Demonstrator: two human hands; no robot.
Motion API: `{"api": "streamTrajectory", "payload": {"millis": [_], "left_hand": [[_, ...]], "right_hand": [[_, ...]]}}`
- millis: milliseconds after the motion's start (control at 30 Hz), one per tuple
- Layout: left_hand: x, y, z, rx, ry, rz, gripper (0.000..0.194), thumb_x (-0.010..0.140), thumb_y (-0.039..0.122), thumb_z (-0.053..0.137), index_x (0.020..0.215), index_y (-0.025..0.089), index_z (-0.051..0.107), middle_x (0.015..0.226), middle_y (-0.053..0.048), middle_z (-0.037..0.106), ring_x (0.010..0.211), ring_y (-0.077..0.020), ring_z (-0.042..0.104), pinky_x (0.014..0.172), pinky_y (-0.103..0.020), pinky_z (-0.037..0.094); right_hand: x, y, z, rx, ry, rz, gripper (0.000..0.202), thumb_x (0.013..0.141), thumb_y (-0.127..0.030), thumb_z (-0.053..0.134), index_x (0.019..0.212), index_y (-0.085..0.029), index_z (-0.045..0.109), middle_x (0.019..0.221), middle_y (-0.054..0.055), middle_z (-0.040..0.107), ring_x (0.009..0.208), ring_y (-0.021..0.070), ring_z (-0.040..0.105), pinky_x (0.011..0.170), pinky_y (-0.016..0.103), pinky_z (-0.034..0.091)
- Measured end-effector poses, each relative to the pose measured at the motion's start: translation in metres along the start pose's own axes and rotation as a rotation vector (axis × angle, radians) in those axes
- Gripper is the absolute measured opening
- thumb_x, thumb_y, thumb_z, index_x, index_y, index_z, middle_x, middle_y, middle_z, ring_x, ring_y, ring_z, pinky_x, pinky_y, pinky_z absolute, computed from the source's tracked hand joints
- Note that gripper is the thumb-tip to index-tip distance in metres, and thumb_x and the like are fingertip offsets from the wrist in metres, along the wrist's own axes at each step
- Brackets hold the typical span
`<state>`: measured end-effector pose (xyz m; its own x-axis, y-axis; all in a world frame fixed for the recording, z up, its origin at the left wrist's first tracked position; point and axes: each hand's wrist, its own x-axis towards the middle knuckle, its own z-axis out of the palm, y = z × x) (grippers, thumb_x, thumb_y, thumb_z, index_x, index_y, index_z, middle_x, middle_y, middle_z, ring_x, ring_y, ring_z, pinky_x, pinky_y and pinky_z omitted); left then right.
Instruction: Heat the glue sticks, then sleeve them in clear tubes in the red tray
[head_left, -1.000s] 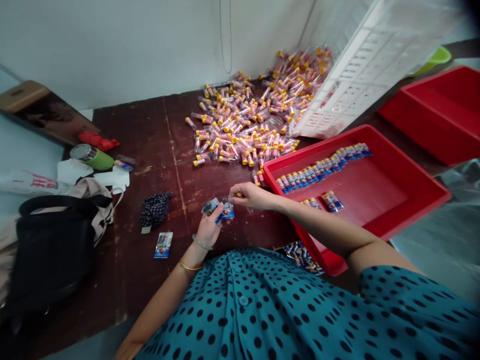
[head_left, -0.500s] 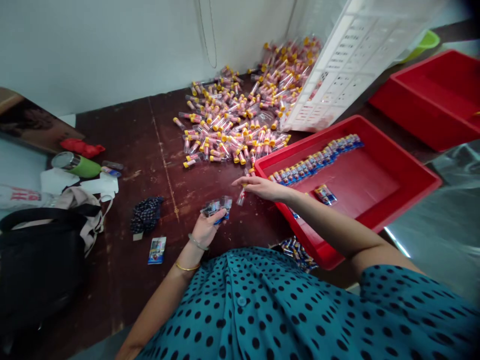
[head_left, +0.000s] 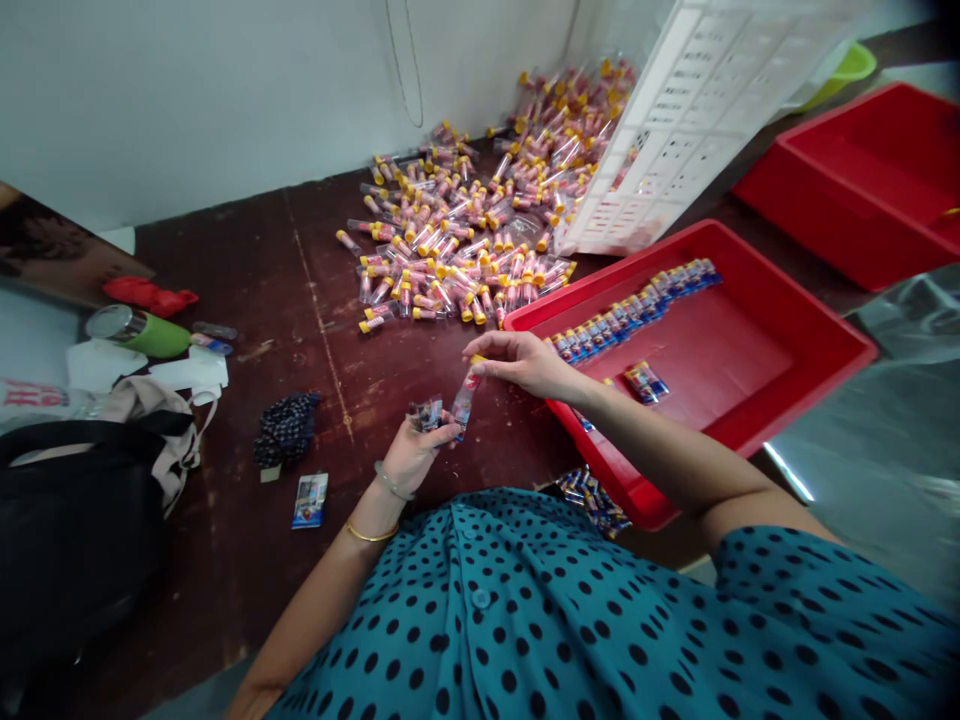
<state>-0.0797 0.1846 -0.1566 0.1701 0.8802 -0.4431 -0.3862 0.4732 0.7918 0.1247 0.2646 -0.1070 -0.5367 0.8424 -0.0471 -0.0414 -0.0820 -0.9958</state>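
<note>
My left hand (head_left: 412,455) is closed on a few small clear-and-blue printed packets (head_left: 427,414), its thumb lying across them. My right hand (head_left: 529,362) pinches a clear tube with a yellow cap (head_left: 466,390) near its capped end. The tube slants down, and its lower end meets the packets at the left thumb; whether it is inside one I cannot tell. Beyond both hands lies a large heap of yellow-capped tubes (head_left: 442,240) with pink contents. Beneath my right forearm is a red tray (head_left: 742,380) with a row of blue-wrapped tubes (head_left: 637,310).
A single blue packet (head_left: 310,501) and a dark checked cloth (head_left: 286,428) lie left of my hands. Further left are a green bottle (head_left: 150,332) and a black bag (head_left: 75,540). A white perforated crate (head_left: 675,130) and a red bin (head_left: 847,190) stand at the right.
My right hand has brought the yellow-capped tube slightly left, against the packets in my left hand. My left hand stays nearly in place. The whole view has shifted a little.
</note>
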Motion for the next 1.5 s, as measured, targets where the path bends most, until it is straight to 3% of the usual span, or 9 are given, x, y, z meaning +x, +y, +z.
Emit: {"api": "streamTrajectory", "payload": {"millis": [267, 533, 933, 1000, 1100, 1200, 1267, 1367, 1500], "left_hand": [[-0.005, -0.001, 0.018, -0.018, -0.118, -0.110, 0.037, 0.069, 0.035, 0.083, 0.096, 0.012, 0.070, 0.079, -0.006, 0.072, 0.067, -0.0170, 0.067, 0.058, -0.026, 0.050], [-0.003, -0.005, 0.039, -0.091, -0.108, -0.161, 0.040, 0.062, 0.031, 0.088, 0.095, 0.015, 0.073, 0.086, -0.004, 0.073, 0.074, -0.0153, 0.065, 0.062, -0.027, 0.055], [0.003, -0.008, 0.058, -0.061, -0.110, -0.151, 0.038, 0.065, 0.032, 0.086, 0.096, 0.015, 0.073, 0.089, -0.005, 0.073, 0.077, -0.0161, 0.065, 0.065, -0.028, 0.056], [0.004, -0.005, 0.061, -0.023, -0.120, -0.144, 0.040, 0.068, 0.036, 0.083, 0.100, 0.015, 0.072, 0.092, -0.007, 0.073, 0.080, -0.0180, 0.067, 0.068, -0.029, 0.057], [0.005, -0.002, 0.059, 0.071, -0.112, -0.118, 0.041, 0.072, 0.040, 0.079, 0.103, 0.013, 0.072, 0.086, -0.008, 0.073, 0.076, -0.0183, 0.067, 0.063, -0.027, 0.055], [0.006, 0.000, 0.051, 0.141, -0.069, -0.102, 0.039, 0.070, 0.040, 0.081, 0.097, 0.013, 0.072, 0.078, -0.006, 0.071, 0.070, -0.0177, 0.066, 0.054, -0.023, 0.051], [0.007, 0.001, 0.045, 0.169, -0.054, -0.110, 0.041, 0.068, 0.040, 0.082, 0.096, 0.013, 0.071, 0.079, -0.007, 0.072, 0.069, -0.0182, 0.066, 0.051, -0.023, 0.049], [0.007, 0.001, 0.041, 0.176, -0.052, -0.130, 0.046, 0.067, 0.043, 0.082, 0.101, 0.013, 0.070, 0.083, -0.008, 0.073, 0.071, -0.0190, 0.067, 0.050, -0.023, 0.050], [0.009, 0.002, 0.040, 0.121, -0.060, -0.150, 0.049, 0.070, 0.047, 0.079, 0.104, 0.013, 0.069, 0.090, -0.009, 0.074, 0.077, -0.0210, 0.069, 0.059, -0.026, 0.055]], "right_hand": [[-0.033, 0.014, 0.016, -0.365, 0.173, -0.134, 0.019, 0.086, -0.034, 0.067, 0.095, -0.018, 0.060, 0.087, 0.002, 0.066, 0.077, 0.0138, 0.061, 0.074, 0.028, 0.051], [-0.066, 0.023, 0.024, -0.309, 0.270, -0.101, 0.027, 0.083, -0.036, 0.071, 0.102, -0.017, 0.065, 0.096, 0.003, 0.070, 0.083, 0.0159, 0.065, 0.078, 0.028, 0.053], [-0.075, 0.020, 0.018, -0.265, 0.321, -0.139, 0.022, 0.086, -0.035, 0.068, 0.099, -0.018, 0.064, 0.096, 0.004, 0.069, 0.089, 0.0163, 0.064, 0.085, 0.029, 0.051], [-0.076, 0.018, -0.002, -0.200, 0.368, -0.164, 0.025, 0.089, -0.036, 0.063, 0.107, -0.019, 0.058, 0.101, 0.004, 0.065, 0.093, 0.0158, 0.063, 0.086, 0.029, 0.051], [-0.092, 0.014, -0.077, -0.216, 0.512, -0.146, 0.039, 0.091, -0.035, 0.057, 0.126, -0.022, 0.046, 0.101, 0.004, 0.062, 0.090, 0.0146, 0.063, 0.081, 0.028, 0.053], [-0.132, 0.014, -0.171, -0.507, 0.717, 0.141, 0.046, 0.090, -0.028, 0.056, 0.132, -0.018, 0.041, 0.087, 0.002, 0.063, 0.069, 0.0130, 0.062, 0.065, 0.026, 0.053], [-0.157, 0.024, -0.212, -0.753, 0.816, 0.418, 0.040, 0.086, -0.023, 0.060, 0.124, -0.013, 0.050, 0.083, 0.004, 0.065, 0.066, 0.0130, 0.061, 0.062, 0.024, 0.051], [-0.172, 0.051, -0.226, -0.844, 0.794, 0.537, 0.032, 0.084, -0.019, 0.064, 0.115, -0.011, 0.059, 0.091, 0.010, 0.070, 0.073, 0.0144, 0.064, 0.066, 0.024, 0.051], [-0.166, 0.077, -0.206, -0.858, 0.699, 0.518, 0.031, 0.092, -0.022, 0.055, 0.121, -0.013, 0.060, 0.106, 0.011, 0.071, 0.085, 0.0148, 0.067, 0.073, 0.024, 0.052]]}}
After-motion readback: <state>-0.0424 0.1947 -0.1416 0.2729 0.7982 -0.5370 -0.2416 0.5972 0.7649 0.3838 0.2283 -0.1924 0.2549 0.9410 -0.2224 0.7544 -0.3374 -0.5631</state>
